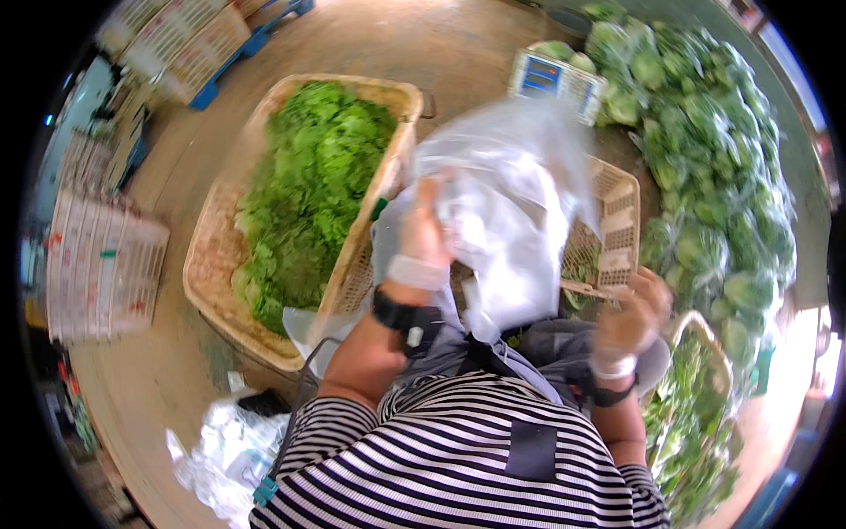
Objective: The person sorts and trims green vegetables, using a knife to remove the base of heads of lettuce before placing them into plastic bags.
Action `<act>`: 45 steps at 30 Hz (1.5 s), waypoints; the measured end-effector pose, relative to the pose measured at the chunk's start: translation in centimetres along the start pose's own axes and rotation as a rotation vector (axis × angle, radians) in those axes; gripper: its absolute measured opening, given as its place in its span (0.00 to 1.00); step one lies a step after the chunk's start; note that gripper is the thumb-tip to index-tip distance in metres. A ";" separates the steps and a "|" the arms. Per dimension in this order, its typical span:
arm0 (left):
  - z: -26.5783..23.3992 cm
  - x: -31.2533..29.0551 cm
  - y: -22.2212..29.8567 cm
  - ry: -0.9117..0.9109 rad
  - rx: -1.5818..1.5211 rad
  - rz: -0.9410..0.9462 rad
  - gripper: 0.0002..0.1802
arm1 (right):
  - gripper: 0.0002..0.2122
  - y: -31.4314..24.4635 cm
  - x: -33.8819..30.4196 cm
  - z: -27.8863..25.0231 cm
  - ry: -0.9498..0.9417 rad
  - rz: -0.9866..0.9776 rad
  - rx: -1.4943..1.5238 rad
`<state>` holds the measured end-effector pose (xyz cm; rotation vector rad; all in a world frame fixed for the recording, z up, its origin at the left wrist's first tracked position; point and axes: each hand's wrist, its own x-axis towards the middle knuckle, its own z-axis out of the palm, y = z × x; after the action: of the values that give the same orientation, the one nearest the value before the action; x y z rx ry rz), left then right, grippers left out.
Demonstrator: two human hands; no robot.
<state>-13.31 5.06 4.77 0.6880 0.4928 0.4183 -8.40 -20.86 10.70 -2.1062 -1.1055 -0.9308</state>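
A clear plastic bag, blurred by movement, billows in front of my lap. My left hand, in a thin glove, is closed on the bag's left side. My right hand, also gloved, is off the bag near my right knee; motion smears its fingers, which look curled. Left of my knees sits a long pale crate with loose green leaf lettuce heaped in it. Beyond my right knee, partly hidden by the bag, is a tan slatted basket with some leaves at its bottom.
Many bagged green heads line the right side. A white-and-blue crate stands at the far right. Leafy stalks fill a basket beside my right arm. Clear plastic bags lie at lower left. Stacked crates stand at the left.
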 end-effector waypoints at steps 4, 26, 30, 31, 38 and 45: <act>-6.2 -0.6 -0.9 0.029 0.649 0.401 0.25 | 0.08 -1.7 -3.8 4.9 -0.483 0.327 0.446; -11.0 -5.3 0.3 0.295 0.322 -0.027 0.29 | 0.09 -0.7 -7.3 14.6 -0.605 1.299 1.569; -9.6 -5.0 1.1 0.343 0.458 0.454 0.40 | 0.06 1.2 -6.9 12.3 -0.569 1.128 1.407; -8.9 -5.1 1.2 0.373 0.622 0.585 0.43 | 0.06 1.4 -6.8 11.9 -0.550 1.136 1.392; 0.9 -5.7 1.2 -0.472 1.400 0.722 0.18 | 0.13 0.4 -5.2 9.4 -0.425 1.144 1.411; 5.5 -4.0 -3.2 -0.931 1.122 0.247 0.10 | 0.15 -1.0 -3.4 7.9 -0.203 1.119 1.748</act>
<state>-12.88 -1.96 7.37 1.9090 -0.3209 -0.0301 -8.19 -16.01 3.49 -0.8642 -0.2529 0.6858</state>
